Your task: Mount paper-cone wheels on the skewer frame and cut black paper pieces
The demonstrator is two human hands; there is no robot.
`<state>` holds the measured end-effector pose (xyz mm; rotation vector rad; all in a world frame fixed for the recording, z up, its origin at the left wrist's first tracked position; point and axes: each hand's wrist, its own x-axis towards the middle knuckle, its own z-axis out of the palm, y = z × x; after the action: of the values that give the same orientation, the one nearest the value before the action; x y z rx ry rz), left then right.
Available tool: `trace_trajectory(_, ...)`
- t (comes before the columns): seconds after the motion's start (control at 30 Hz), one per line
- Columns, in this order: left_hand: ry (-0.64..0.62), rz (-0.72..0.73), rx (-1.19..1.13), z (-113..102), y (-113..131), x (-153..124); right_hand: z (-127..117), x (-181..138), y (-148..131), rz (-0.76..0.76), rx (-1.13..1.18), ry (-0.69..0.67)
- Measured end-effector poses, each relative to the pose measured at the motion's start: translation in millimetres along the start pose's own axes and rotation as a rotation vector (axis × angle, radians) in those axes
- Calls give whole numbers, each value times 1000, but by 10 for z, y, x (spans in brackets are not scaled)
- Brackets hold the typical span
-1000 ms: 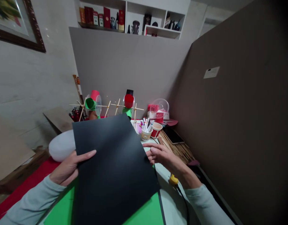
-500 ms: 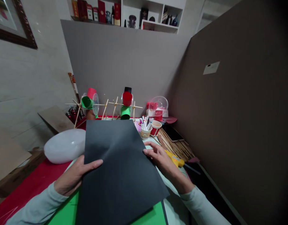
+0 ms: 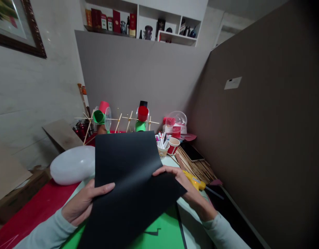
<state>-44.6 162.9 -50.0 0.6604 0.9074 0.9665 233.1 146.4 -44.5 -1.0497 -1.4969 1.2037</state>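
Observation:
A large sheet of black paper (image 3: 125, 193) is held up in front of me, its right side bent. My left hand (image 3: 83, 200) grips its left edge, thumb on top and fingers hidden underneath. On the right edge, my right hand (image 3: 182, 183) has its fingers curled over the black paper, with the sheet's corner lying across the palm. Below the sheet lies green paper (image 3: 164, 228) with dark marks and a dark border. Just past my right hand rests a yellow glue gun (image 3: 194, 180).
A white balloon (image 3: 72, 165) sits at the left on red material. Behind the sheet stand stick frames with paper and plastic cups (image 3: 142, 114). Markers in a cup (image 3: 163, 151), a red-and-white paper cup (image 3: 173, 146), bundled wooden sticks (image 3: 194, 162) and a phone (image 3: 192, 152) lie to the right.
My right hand has moved slightly inward and now folds over the paper's right edge. The sheet's lower right corner has lifted and bent, uncovering more of the green paper.

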Motion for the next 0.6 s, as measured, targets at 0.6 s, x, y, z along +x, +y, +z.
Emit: trace_trajectory(0.6, -7, 213, 57, -234, -186, 121, 150, 156, 208, 14, 543, 292)
